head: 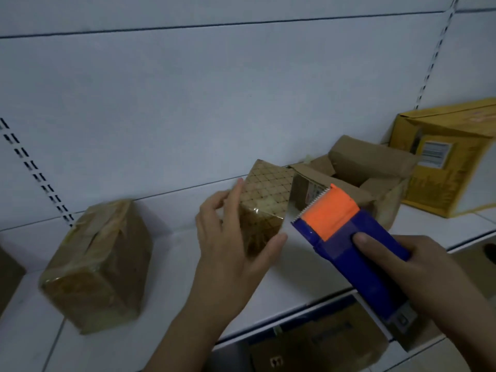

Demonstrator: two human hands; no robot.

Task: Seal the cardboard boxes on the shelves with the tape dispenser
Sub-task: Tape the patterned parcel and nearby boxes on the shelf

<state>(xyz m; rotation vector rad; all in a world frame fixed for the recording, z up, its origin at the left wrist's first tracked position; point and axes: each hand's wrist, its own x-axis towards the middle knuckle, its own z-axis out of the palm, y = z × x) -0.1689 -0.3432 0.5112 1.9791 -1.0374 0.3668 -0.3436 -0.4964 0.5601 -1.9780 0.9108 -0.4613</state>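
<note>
Right hand (418, 267) grips dispenser (357, 248); left hand (230, 234) holds small box (265, 205) on shelf (171, 264).
Box looks light, stiff and tape-slick: brace both side faces. Hold dispenser by its blue body, clear of the serrated blade. Open box (375, 178) behind awaits sealing.

The left hand (228, 237) covers the near left face of the small taped box (265, 205). The tape dispenser (351, 245) hides its roll, and its rear end sits under the right hand (429, 277). The yellow box (451, 157) at the shelf's right end is cut off by the picture's edge, its label too blurred to read. Boxes on the lower shelf (322, 342) are dim and partly hidden.
</note>
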